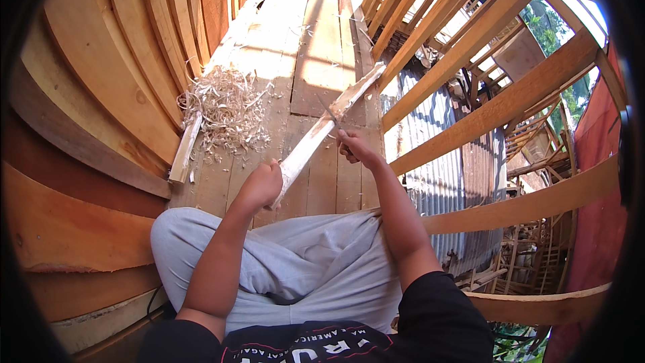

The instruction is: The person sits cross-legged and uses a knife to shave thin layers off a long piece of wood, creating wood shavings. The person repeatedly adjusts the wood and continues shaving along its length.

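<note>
A long pale strip of wood (pixel 312 140), with some brown bark-like surface toward its far end, slants from near my lap up to the right. Its near end is gripped by my left hand (pixel 266 183), fingers wrapped round it. My right hand (pixel 359 147) is closed on the handle of a knife (pixel 327 107), whose thin dark blade lies across the wood about midway. The far end of the strip reaches the slatted railing. Most of the knife handle is hidden in my fist.
A heap of curled wood shavings (pixel 232 104) lies on the plank floor (pixel 272 131) at the left, beside a short wood piece (pixel 186 148). Upright boards (pixel 114 67) line the left side. At the right stands a slatted wooden railing (pixel 494 124), with corrugated metal roofing (pixel 437 191) below it.
</note>
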### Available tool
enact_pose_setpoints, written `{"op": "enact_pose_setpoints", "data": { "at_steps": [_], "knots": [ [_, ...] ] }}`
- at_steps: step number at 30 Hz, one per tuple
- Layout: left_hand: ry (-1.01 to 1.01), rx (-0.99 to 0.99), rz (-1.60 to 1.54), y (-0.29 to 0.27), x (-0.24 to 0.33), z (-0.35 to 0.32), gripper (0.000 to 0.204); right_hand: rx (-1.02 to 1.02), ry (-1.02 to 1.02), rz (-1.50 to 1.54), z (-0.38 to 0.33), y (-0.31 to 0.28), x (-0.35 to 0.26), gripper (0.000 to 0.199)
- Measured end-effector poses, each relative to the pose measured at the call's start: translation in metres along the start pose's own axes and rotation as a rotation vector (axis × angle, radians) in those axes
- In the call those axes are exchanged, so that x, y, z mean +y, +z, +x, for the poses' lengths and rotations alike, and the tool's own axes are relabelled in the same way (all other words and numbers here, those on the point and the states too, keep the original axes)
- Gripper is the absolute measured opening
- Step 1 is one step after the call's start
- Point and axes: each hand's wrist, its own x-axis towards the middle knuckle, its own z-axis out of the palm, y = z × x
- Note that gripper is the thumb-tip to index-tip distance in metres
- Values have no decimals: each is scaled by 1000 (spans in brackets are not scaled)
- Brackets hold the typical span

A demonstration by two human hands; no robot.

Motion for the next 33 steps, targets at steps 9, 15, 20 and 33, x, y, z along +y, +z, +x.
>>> {"op": "enact_pose_setpoints", "data": {
  "at_steps": [9,15,20,33],
  "knots": [
    [19,-50,-47,1,-7,6,59,634,-322,-782,-12,7,-16,31],
    [18,-82,-41,3,-10,12,59,721,-333,-952,-20,12,-29,24],
    [10,-72,-70,3,-10,10,57,792,-384,-1015,-22,18,-29,22],
    [15,-84,-37,-1,-5,3,60,875,-597,-361,-10,10,-22,29]
  ]
}}
